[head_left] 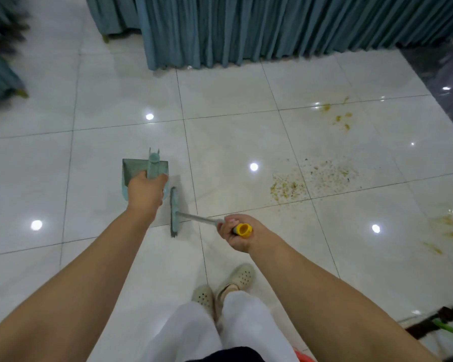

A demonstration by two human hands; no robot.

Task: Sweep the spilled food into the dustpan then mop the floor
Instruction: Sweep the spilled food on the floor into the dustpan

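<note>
My left hand (145, 190) grips the upright handle of a teal dustpan (131, 169) on the white tiled floor. Just right of it, a teal broom head (174, 211) rests on the floor. Its metal handle (198, 218) runs to a yellow end cap, which my right hand (237, 232) grips. Spilled food crumbs (314, 180) lie scattered on the tiles well to the right of the broom. Yellowish stains (340, 117) mark the floor farther back right, and more stains (445, 231) sit at the right edge.
A teal skirted table cloth (272, 30) hangs across the back. More teal fabric (0, 71) is at the left. A mop with a green handle (439, 325) lies at lower right beside something red (300, 355). My feet in cream clogs (225, 286) stand below the broom.
</note>
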